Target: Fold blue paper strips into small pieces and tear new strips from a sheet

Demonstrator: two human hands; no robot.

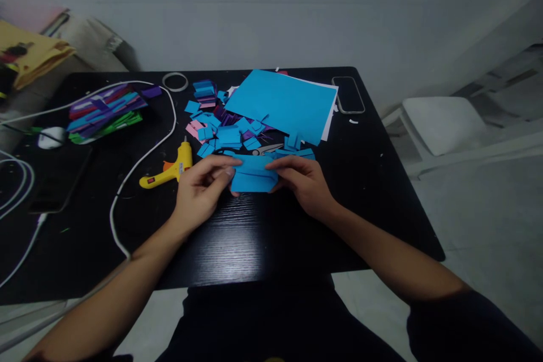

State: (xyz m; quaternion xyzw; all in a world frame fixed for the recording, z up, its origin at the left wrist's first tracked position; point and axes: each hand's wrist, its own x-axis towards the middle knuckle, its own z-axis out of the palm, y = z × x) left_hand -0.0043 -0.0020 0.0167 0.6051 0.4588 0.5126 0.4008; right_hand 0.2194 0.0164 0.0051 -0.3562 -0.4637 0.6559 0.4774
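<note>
Between my two hands is a folded piece of blue paper (254,175), held just above the front part of the black table. My left hand (203,181) pinches its left end between thumb and fingers. At the right end, my right hand (301,178) grips the paper in the same way. Just beyond the paper lies a pair of scissors (267,149), partly covered by blue scraps. Many small folded blue paper pieces (229,136) are heaped behind my hands, with some pink and purple ones among them.
A yellow glue gun (172,169) lies left of my left hand. A white cable (148,153) loops across the table (297,249). Large blue sheets (284,104) lie at the back, near a phone (348,95). Bundled coloured paper (106,110) is at the left.
</note>
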